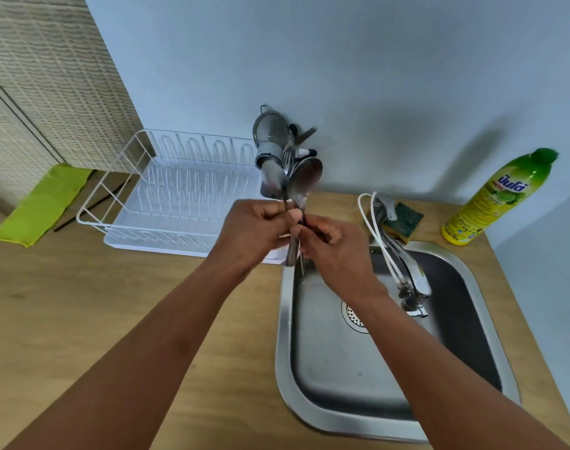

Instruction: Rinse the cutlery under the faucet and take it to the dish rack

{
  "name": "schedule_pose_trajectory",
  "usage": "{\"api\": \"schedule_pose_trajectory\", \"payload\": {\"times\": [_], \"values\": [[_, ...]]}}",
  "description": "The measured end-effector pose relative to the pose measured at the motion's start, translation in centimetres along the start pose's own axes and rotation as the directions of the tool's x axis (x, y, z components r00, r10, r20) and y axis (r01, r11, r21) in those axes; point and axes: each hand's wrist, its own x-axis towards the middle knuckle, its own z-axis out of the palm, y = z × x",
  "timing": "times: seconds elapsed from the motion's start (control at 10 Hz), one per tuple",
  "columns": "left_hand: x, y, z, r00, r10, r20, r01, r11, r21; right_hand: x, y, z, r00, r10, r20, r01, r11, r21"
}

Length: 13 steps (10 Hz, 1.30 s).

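A bunch of metal cutlery [304, 181], spoons with bowls pointing up, is held upright above the sink's far left corner. My left hand [254, 230] grips the handles from the left, and my right hand [329, 245] closes on them from the right. The handle ends stick out below my hands. The white wire dish rack [166, 193] stands on the wooden counter to the left, and its slots hold nothing. A grey cutlery holder [270, 170] at the rack's right end carries a strainer and forks. The chrome faucet [410, 274] reaches over the steel sink [313, 414]; no water is visible.
A green and yellow sponge [403, 219] lies behind the faucet beside a white cord [371, 222]. A yellow dish-soap bottle [501, 199] stands at the back right. A green cloth [43, 203] lies left of the rack. A wall runs close behind.
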Motion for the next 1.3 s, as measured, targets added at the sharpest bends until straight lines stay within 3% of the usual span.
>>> {"api": "schedule_pose_trajectory", "payload": {"times": [0.1,0.2,0.4,0.6,0.7,0.9,1.0,1.1,1.3], "values": [[2.9,1.5,-2.1,0.968,0.188,-0.164,-0.15,0.964,0.222,4.5,-1.3,2.0,0.996,-0.06,-0.071,0.057,0.997,-0.045],[4.7,2.2,-3.1,0.943,0.275,-0.189,-0.206,0.925,0.318,7.2,-1.7,3.0,0.989,-0.113,-0.099,0.105,0.992,-0.076],[7.2,-0.8,-4.3,0.963,0.213,-0.165,-0.129,0.901,0.414,8.8,1.7,5.6,0.999,0.027,-0.018,-0.028,0.996,-0.082],[7.4,-5.0,-4.6,0.995,0.013,-0.095,0.04,0.847,0.529,7.4,5.4,6.8,0.979,0.168,0.114,-0.116,0.923,-0.368],[7.5,-5.5,-4.6,0.996,-0.034,-0.086,0.079,0.802,0.592,7.6,5.4,7.0,0.974,0.163,0.159,-0.061,0.861,-0.505],[7.2,-5.4,-3.9,0.987,0.085,-0.135,0.028,0.741,0.671,7.7,4.9,7.0,0.964,0.124,0.236,0.048,0.79,-0.612],[7.0,-5.7,-4.1,0.984,0.105,-0.142,0.029,0.696,0.718,7.1,4.7,6.6,0.972,0.066,0.227,0.09,0.784,-0.614],[6.6,-5.7,-4.2,0.992,0.085,-0.098,0.009,0.71,0.704,6.1,4.2,6.1,0.987,-0.011,0.16,0.107,0.791,-0.602],[5.1,-6.0,-4.7,0.973,0.147,-0.175,-0.001,0.769,0.639,3.8,4.1,5.3,0.999,-0.044,0.01,0.043,0.853,-0.52]]}}
